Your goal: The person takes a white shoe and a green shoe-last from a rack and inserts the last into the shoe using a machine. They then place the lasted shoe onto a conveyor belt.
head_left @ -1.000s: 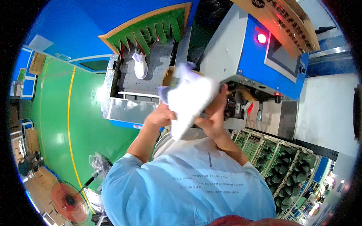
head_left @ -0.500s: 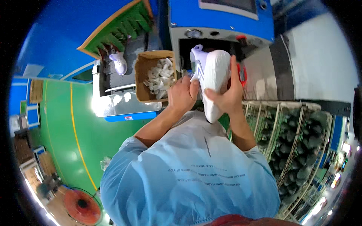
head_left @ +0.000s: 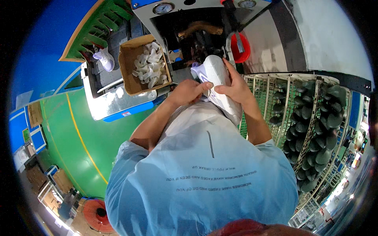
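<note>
A white and lavender sneaker (head_left: 215,70) is held in front of my chest, its thick white sole turned up and toward the right. My right hand (head_left: 239,88) grips the sole's right side, with the thumb lying across it and the fingers along the far edge. On the other side my left hand (head_left: 189,92) is closed at the upper, thumb pressed toward the shoe; its fingertips are partly hidden. Beyond the sneaker is the dark opening of a blue and grey machine (head_left: 153,19), with a brown curved part (head_left: 201,28) inside.
Left of the machine, a cardboard box (head_left: 128,74) contains several translucent white plastic pieces (head_left: 151,67). Another sneaker (head_left: 104,59) sits by green flaps (head_left: 96,33) at far left. A red bucket (head_left: 241,49) stands right of the machine. Wire racks (head_left: 285,102) with dark oval pieces (head_left: 309,133) are at my right.
The sneaker has come down from the machine opening, nearer my body, and tilted. Both hands have kept hold of it. My view has shifted, showing more of the machine's opening and the red bucket.
</note>
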`<state>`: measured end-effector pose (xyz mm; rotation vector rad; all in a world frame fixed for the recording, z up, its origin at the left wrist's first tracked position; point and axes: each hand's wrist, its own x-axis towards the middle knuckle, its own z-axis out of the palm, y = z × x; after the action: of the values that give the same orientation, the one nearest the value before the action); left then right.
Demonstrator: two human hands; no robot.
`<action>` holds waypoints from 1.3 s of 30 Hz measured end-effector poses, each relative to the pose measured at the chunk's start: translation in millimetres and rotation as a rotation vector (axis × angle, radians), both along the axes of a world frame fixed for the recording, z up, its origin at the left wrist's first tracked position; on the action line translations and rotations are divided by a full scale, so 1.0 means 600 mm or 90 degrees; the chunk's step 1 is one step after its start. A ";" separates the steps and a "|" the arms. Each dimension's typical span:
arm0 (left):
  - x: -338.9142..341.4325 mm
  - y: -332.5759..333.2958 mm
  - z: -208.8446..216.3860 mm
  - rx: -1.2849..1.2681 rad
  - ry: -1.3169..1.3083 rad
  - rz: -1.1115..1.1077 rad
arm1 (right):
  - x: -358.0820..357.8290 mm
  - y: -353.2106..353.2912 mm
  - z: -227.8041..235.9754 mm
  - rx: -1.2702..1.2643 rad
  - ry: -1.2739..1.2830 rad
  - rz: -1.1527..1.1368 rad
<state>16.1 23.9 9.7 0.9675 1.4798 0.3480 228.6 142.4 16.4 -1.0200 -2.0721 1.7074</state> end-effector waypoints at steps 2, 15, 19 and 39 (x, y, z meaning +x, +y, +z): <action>0.013 -0.016 0.008 0.041 -0.065 0.034 | 0.003 -0.005 0.002 0.007 0.006 0.003; -0.044 -0.054 -0.021 -0.011 -0.604 0.621 | 0.003 -0.016 -0.031 -0.564 0.349 -0.164; -0.046 -0.063 -0.029 -0.042 -0.508 0.370 | -0.011 -0.030 -0.042 -0.268 0.217 0.095; 0.046 0.023 -0.131 0.303 -0.397 0.497 | -0.156 0.105 0.005 0.198 -0.189 -0.199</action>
<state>43.5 37.9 -68.9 0.5045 1.1408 1.4775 134.7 205.4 19.4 -1.4666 -2.1183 1.0971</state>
